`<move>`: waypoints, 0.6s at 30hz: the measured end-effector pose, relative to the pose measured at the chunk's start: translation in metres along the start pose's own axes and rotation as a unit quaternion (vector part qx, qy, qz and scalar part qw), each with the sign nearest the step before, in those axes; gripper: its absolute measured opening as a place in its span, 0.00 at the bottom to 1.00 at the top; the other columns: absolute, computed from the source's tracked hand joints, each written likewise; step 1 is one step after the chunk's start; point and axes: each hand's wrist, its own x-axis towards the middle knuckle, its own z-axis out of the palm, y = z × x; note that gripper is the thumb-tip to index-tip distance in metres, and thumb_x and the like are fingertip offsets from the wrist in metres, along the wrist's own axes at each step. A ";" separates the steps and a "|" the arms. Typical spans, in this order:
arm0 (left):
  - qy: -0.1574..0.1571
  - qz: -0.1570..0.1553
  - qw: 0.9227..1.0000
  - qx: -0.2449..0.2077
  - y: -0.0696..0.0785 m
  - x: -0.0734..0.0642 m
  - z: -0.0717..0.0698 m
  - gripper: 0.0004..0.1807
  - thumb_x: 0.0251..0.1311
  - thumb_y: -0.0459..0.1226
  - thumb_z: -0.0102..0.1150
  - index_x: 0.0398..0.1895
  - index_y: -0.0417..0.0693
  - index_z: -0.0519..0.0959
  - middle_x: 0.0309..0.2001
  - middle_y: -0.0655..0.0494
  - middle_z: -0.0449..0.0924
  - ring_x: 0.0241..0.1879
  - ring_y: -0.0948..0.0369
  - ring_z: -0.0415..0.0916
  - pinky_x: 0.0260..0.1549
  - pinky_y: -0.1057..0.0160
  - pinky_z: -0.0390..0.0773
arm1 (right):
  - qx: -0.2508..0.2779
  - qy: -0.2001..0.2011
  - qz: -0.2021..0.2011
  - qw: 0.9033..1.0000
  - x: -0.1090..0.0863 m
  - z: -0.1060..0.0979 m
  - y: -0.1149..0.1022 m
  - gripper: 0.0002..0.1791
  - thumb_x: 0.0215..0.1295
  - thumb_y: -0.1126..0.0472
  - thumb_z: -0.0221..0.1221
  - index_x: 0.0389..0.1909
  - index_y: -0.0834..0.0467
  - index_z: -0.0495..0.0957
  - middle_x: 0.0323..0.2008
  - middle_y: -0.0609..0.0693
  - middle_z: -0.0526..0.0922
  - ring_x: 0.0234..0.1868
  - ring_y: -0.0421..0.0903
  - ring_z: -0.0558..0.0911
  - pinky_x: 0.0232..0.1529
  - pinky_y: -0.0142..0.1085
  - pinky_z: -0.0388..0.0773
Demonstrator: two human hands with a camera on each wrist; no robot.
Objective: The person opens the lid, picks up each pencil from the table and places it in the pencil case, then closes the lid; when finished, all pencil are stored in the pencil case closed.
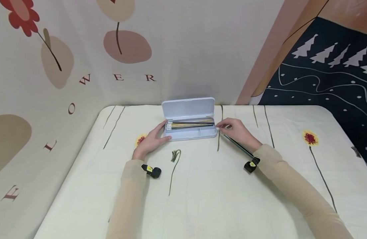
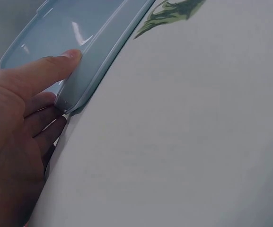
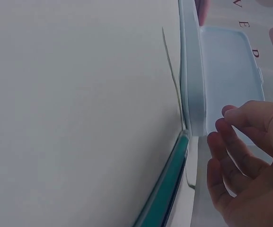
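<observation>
A pale blue pencil case stands at the table's far side, its lid raised against the back. Several black and yellow pencils lie side by side in its rear compartment. My left hand grips the case's left end, thumb over the front wall and fingers around the outer corner. My right hand is at the right end, fingers loosely bent with nothing between them in the right wrist view. Under that hand, a long dark and teal striped stick-like thing lies slanted, its far end close to the case's corner.
The white tablecloth carries printed flowers and stems. A wall hanging with lettering rises right behind the case. On the right hangs a dark cloth with white trees. Black wrist cameras sit at both cuffs.
</observation>
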 end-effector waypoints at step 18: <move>-0.001 -0.001 1.000 0.000 -0.002 0.001 0.001 0.44 0.62 0.46 0.62 0.77 0.59 0.50 0.76 0.50 0.46 0.74 0.48 0.39 0.69 0.44 0.43 | -0.036 -0.022 0.016 0.999 -0.048 -0.026 0.014 0.11 0.64 0.72 0.58 0.45 0.65 0.82 0.42 0.56 0.83 0.39 0.50 0.80 0.42 0.42 0.79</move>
